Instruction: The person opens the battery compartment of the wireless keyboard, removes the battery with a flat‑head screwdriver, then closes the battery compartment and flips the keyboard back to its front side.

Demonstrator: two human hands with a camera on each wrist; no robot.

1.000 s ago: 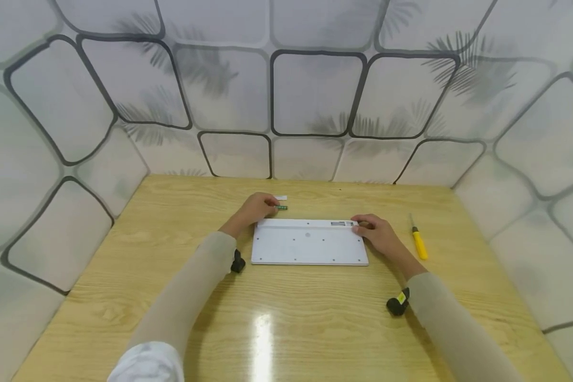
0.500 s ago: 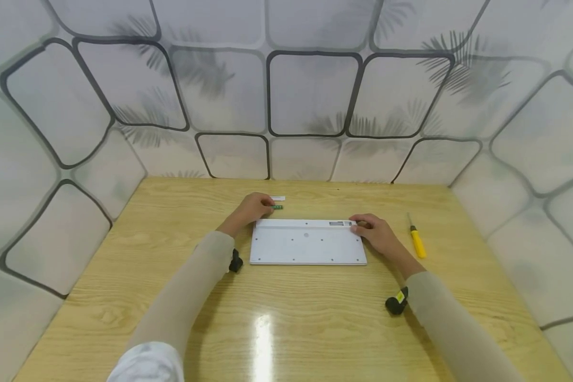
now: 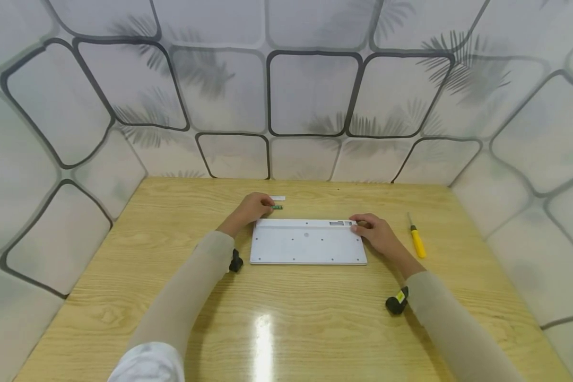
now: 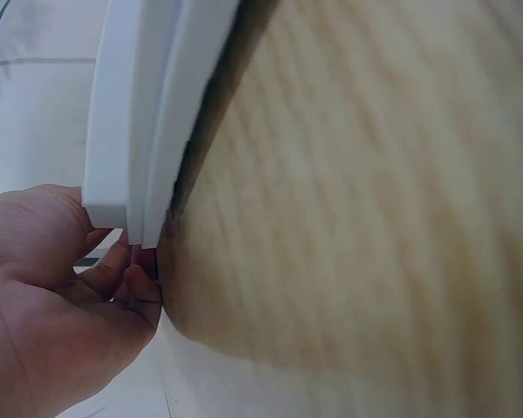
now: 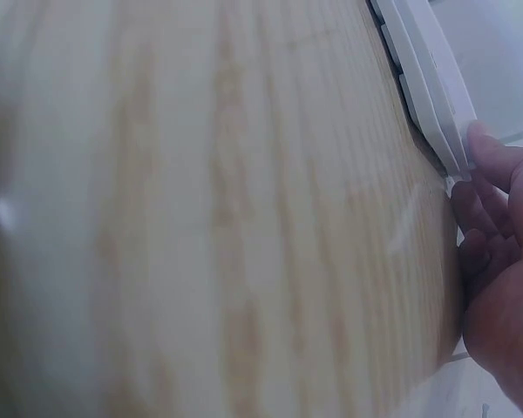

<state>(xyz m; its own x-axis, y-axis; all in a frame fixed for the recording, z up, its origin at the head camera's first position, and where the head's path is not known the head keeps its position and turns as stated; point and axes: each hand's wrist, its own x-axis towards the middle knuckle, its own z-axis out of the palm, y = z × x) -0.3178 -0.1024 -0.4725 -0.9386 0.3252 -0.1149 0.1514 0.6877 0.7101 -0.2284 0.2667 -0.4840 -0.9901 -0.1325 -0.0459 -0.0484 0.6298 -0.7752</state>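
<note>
A white keyboard [image 3: 306, 246] lies face down on the table, several screws showing on its back. Near its far right end a battery compartment [image 3: 336, 224] is uncovered. My right hand [image 3: 374, 232] grips that corner, thumb on the back and fingers curled at the edge; the right wrist view shows the corner by the thumb [image 5: 495, 161]. My left hand [image 3: 254, 207] is beyond the far left corner, its fingertips pinching the left end of a slim green battery [image 3: 278, 207]. In the left wrist view its curled fingers [image 4: 139, 287] are partly hidden behind the keyboard's corner.
A narrow white strip [image 3: 278, 198], like a battery cover, lies just behind the battery. To the right is a screwdriver [image 3: 417, 243] with a yellow handle. Patterned fabric walls [image 3: 315, 95] enclose the wooden table [image 3: 210, 329] at the back and sides.
My left hand and the green battery have shifted very slightly left. The whole head view has moved a little too. My right hand keeps its grip on the keyboard corner.
</note>
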